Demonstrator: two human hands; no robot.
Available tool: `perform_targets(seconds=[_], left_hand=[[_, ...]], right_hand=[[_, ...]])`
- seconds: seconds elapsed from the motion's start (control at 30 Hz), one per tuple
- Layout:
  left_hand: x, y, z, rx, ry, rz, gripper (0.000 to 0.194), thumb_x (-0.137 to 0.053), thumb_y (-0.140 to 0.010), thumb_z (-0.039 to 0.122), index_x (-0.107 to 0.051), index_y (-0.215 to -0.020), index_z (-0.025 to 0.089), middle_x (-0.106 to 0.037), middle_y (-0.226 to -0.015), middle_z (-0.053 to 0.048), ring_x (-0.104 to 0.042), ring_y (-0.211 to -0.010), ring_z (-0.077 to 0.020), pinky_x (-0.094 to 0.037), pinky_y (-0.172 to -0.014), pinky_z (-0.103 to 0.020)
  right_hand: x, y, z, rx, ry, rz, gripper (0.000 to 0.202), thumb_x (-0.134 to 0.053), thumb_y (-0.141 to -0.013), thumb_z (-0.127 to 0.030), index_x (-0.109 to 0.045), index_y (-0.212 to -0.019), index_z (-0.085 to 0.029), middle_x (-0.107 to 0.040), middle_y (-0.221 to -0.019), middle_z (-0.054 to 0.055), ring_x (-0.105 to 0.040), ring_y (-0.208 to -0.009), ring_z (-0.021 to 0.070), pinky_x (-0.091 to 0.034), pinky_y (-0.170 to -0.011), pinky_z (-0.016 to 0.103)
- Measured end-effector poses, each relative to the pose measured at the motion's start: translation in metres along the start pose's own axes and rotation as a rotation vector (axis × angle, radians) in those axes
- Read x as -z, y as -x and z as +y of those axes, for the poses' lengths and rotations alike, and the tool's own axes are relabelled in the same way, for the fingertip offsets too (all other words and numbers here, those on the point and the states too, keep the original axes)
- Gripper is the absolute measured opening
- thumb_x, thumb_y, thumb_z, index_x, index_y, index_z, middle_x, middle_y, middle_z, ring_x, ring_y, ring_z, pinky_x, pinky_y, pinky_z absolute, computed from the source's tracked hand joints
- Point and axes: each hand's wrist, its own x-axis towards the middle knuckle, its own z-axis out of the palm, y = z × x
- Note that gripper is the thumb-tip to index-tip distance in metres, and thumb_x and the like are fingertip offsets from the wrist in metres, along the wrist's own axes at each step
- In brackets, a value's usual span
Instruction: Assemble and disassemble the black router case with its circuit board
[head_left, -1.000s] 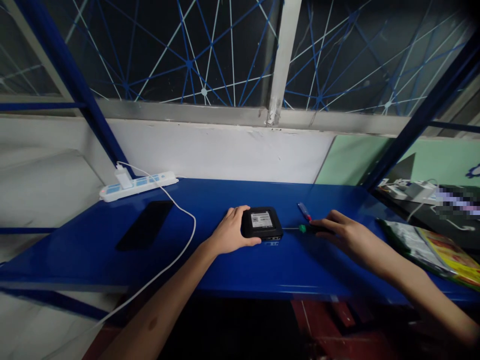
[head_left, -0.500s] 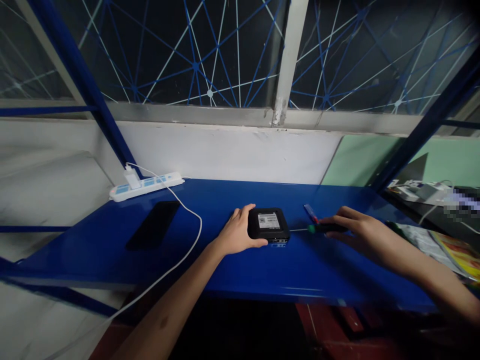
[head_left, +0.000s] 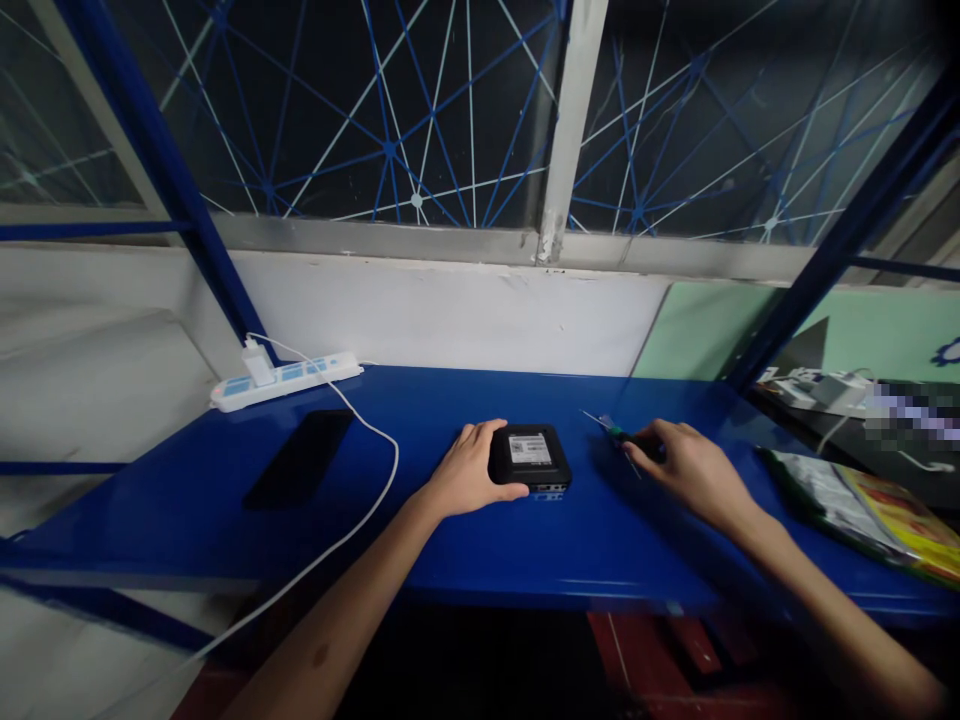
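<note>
Left fingers (head_left: 486, 433) against black box (head_left: 531, 456)

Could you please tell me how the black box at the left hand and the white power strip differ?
The black box is dark and squarish; the power strip is white and long. The left hand grips the black box, while no hand touches the power strip. The black box bears a pale label; the power strip has a white plug in it. Both are on the blue table.

charger (head_left: 259, 366) plugged into power strip (head_left: 294, 376) | white cable (head_left: 396, 455) near black slab (head_left: 300, 460) | colourful packet (head_left: 862, 512), right
</note>
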Motion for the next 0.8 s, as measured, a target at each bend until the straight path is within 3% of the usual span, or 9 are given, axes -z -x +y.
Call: perform_targets(seconds=[0.13, 0.3, 0.37, 0.5, 0.63, 0.73, 0.8], left_hand=[[-0.001, 0.000, -0.001, -0.013, -0.012, 0.001, 0.100, -0.078, -0.068, 0.063, -0.032, -0.148, 0.022, -0.048, -0.141, -0.016, -0.044, -0.132, -0.0400, -0.042, -0.106, -0.055], [-0.002, -0.002, -0.003, -0.025, -0.015, -0.014, 0.107, -0.073, -0.070, 0.071, -0.026, -0.152, 0.022, -0.033, -0.157, -0.016, -0.030, -0.143, -0.0412, -0.034, -0.113, -0.058], [-0.003, -0.002, -0.003, -0.033, -0.015, -0.029, 0.108, -0.071, -0.071, 0.073, -0.023, -0.154, 0.023, -0.027, -0.161, -0.015, -0.024, -0.147, -0.0418, -0.029, -0.115, -0.060], [-0.001, -0.002, -0.001, -0.029, -0.006, -0.040, 0.105, -0.071, -0.072, 0.072, -0.024, -0.154, 0.026, -0.036, -0.156, -0.015, -0.031, -0.143, -0.0429, -0.030, -0.113, -0.063], [0.001, -0.002, -0.001, -0.023, 0.032, -0.012, 0.104, -0.077, -0.070, 0.064, -0.028, -0.152, 0.026, -0.040, -0.154, -0.015, -0.035, -0.141, -0.0419, -0.033, -0.112, -0.060], [0.000, -0.002, -0.004, -0.016, 0.057, 0.004, 0.105, -0.081, -0.066, 0.058, -0.029, -0.151, 0.026, -0.041, -0.152, -0.015, -0.037, -0.140, -0.0404, -0.034, -0.112, -0.059], [0.000, -0.003, -0.007, -0.013, 0.056, 0.007, 0.107, -0.084, -0.064, 0.056, -0.029, -0.151, 0.026, -0.042, -0.152, -0.015, -0.038, -0.139, -0.0395, -0.035, -0.112, -0.058]], right_hand=[[-0.028, -0.012, -0.026, 0.053, 0.224, 0.086, 0.029, -0.050, -0.094, -0.042, -0.063, -0.088, -0.017, -0.073, -0.084, 0.012, -0.066, -0.084, 0.0306, -0.046, -0.072, 0.038], [-0.052, -0.010, -0.028, 0.083, 0.354, 0.104, 0.026, -0.050, -0.094, -0.036, -0.064, -0.093, -0.014, -0.071, -0.083, 0.013, -0.064, -0.081, 0.0294, -0.042, -0.072, 0.038], [-0.052, -0.009, -0.027, 0.066, 0.373, 0.122, 0.029, -0.049, -0.094, -0.037, -0.065, -0.096, -0.013, -0.070, -0.084, 0.015, -0.063, -0.083, 0.0311, -0.042, -0.073, 0.040], [-0.032, -0.018, -0.035, 0.140, 0.206, 0.151, 0.043, -0.046, -0.097, -0.046, -0.063, -0.116, -0.011, -0.068, -0.103, 0.019, -0.059, -0.100, 0.0361, -0.046, -0.084, 0.048], [-0.018, -0.038, -0.053, 0.345, -0.280, -0.132, 0.058, -0.053, -0.093, -0.056, -0.051, -0.137, -0.018, -0.060, -0.132, 0.015, -0.057, -0.120, 0.0307, -0.048, -0.099, 0.046], [-0.024, -0.050, -0.063, 0.434, -0.403, -0.306, 0.081, -0.068, -0.080, -0.063, -0.044, -0.145, -0.021, -0.053, -0.143, 0.016, -0.052, -0.129, 0.0333, -0.045, -0.106, 0.052], [-0.033, -0.053, -0.065, 0.486, -0.429, -0.357, 0.092, -0.074, -0.073, -0.064, -0.043, -0.147, -0.019, -0.052, -0.143, 0.018, -0.051, -0.131, 0.0352, -0.043, -0.108, 0.054]])
